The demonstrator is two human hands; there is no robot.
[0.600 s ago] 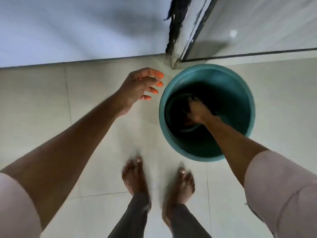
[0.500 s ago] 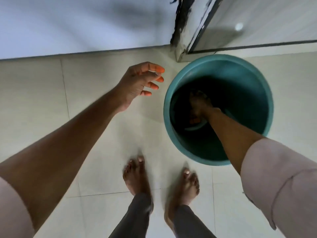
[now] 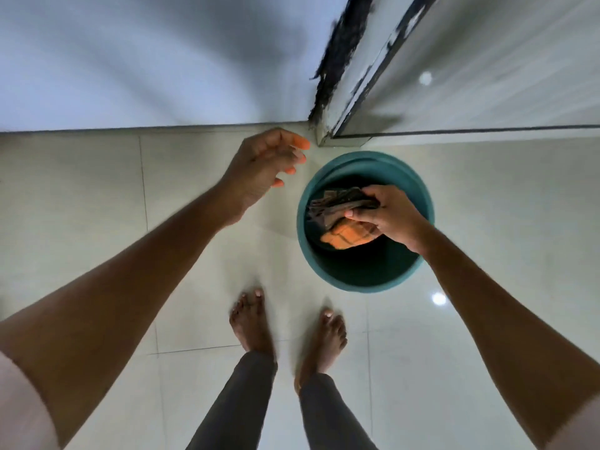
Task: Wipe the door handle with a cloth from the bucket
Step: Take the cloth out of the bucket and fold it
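A teal bucket [image 3: 324,264] stands on the tiled floor in front of my feet, close to the door frame. My right hand [image 3: 391,216] is above the bucket's mouth, gripping a crumpled orange and brown checked cloth [image 3: 344,235] that hangs partly inside the rim. Off to the bucket's left my left hand [image 3: 263,170] hovers over the floor, fingers spread and curled, holding nothing. The door handle is out of view.
A worn door frame post [image 3: 337,92] with peeling dark paint meets the floor just behind the bucket, with the door panel [image 3: 503,69] to its right. A pale wall [image 3: 146,66] runs along the left. My bare feet [image 3: 253,323] stand on the glossy tiles.
My right hand has risen from deep in the bucket to its mouth, bringing the cloth up with it. The view has pulled back, so the bucket looks smaller.
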